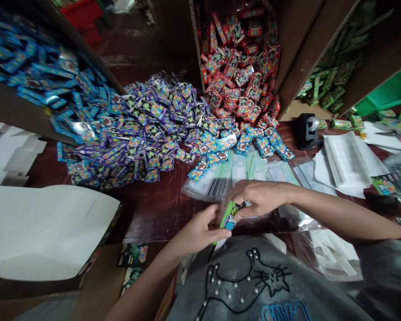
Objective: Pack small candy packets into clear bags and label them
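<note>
Close to my body, both hands hold a green-edged packet (229, 219) with a colourful printed front, tilted over the table's near edge. My left hand (203, 229) grips its lower left side, thumb across the front. From the upper right, my right hand (254, 198) closes on the packet's top, with the fingertips partly hidden. Just beyond my hands lie clear plastic bags (210, 182) with green-edged and striped contents. Small blue boxes (217, 157) rest on and behind those bags.
Purple boxes (153, 129) are heaped at centre-left, beside blue ones (53, 76) and red ones (247, 89). A black tape dispenser (306, 131) stands by white paper stacks (347, 158). A large white sheet (47, 227) lies left; a green tray (387, 91) sits far right.
</note>
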The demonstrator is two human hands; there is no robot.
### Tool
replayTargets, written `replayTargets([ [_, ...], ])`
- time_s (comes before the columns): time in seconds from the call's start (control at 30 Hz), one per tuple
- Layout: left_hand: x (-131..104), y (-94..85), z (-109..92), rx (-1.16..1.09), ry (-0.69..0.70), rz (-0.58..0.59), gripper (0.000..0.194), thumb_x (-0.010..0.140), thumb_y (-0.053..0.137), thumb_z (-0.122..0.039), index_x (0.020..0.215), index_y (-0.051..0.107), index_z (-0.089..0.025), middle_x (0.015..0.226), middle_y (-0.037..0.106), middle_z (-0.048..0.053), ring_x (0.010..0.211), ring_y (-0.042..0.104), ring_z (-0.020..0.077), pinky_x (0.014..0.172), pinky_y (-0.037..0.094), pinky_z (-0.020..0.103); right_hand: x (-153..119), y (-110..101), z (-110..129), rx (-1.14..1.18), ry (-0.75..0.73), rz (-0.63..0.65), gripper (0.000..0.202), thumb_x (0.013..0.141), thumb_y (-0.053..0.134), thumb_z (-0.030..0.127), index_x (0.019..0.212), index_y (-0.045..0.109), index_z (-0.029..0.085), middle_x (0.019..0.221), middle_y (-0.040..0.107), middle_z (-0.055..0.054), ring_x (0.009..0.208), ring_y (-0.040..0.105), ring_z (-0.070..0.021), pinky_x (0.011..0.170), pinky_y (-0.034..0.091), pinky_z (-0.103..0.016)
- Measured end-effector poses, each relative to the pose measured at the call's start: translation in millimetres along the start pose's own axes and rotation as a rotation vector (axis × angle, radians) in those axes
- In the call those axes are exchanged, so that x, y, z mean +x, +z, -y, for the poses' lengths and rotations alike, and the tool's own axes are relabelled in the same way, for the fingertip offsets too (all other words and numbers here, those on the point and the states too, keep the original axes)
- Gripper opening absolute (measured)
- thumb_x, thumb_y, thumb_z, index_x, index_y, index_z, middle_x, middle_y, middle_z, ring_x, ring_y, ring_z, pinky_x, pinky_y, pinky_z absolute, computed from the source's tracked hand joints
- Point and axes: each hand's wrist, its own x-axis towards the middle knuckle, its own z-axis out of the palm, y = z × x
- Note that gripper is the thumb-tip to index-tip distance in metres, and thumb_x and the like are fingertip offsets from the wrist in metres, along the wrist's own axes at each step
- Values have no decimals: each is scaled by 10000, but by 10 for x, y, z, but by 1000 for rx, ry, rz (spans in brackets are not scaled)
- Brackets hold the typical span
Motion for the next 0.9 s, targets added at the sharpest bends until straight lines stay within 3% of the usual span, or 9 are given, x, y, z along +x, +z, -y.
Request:
replayTargets([
  [0.07,20,-34,-9,23,10,-166,433,851,845,-407,1210,762,-180,1206,825,129,1116,775,285,1011,598,420,-16,-1,5,60,-38,-78,135,1057,696,309,1085,813,248,1210,826,-57,1146,762,-187,1052,577,-358],
  [0.13,56,-86,7,33,54,-410,427,873,832,-490,1159,793,-176,1180,836,115,1081,776,278,993,594,401,-3,80,-3,69,113,-384,267,1078,648,430,1219,767,237,1363,770,-111,1263,720,-241,1115,555,-449],
  [0.23,128,-132,78,-20,141,-720,495,848,860,-555,1160,802,-176,1165,841,95,1043,769,261,956,594,368,96,369,-37,165,413,-628,499,1040,632,614,1340,680,219,1212,807,-116,1058,768,-243,945,606,-405],
  [0.33,171,-89,171,-65,156,-787,524,857,853,-578,1175,786,-168,1132,836,88,973,759,237,895,600,343,271,741,-89,197,548,-577,444,1055,592,610,1187,674,195,901,791,-54,748,723,-185,706,526,-299],
  [0.43,97,-1,274,-11,108,-839,563,885,808,-622,1216,755,-170,1075,827,76,889,746,213,803,595,306,420,1029,-149,57,566,-645,316,1090,567,512,1086,645,206,851,757,-39,708,698,-174,662,441,-273],
  [0.6,-285,70,579,10,-75,-693,625,866,787,-677,1216,744,-161,1049,833,87,909,781,253,824,624,344,478,1260,-177,70,570,-641,271,1114,552,466,1063,647,217,844,770,-31,732,722,-174,665,450,-249],
  [0.73,-534,38,817,-4,-63,-995,541,928,726,-648,1165,755,-163,1043,833,81,943,779,259,834,617,339,515,1381,-116,385,537,-402,231,1009,758,397,1121,684,209,961,826,-30,803,777,-166,729,527,-240],
  [0.8,-586,26,853,-17,-61,-1083,518,937,717,-632,1174,755,-173,1049,830,78,955,773,259,815,616,332,578,1432,-110,523,542,-291,83,1022,710,276,1004,692,197,899,815,-12,754,774,-145,709,538,-230],
  [0.9,-607,24,836,-20,-79,-1150,486,932,718,-616,1117,771,-169,989,819,76,950,760,256,836,615,339,717,1476,-148,599,552,-252,151,1067,573,185,974,692,182,855,798,-3,695,751,-116,684,542,-220],
])
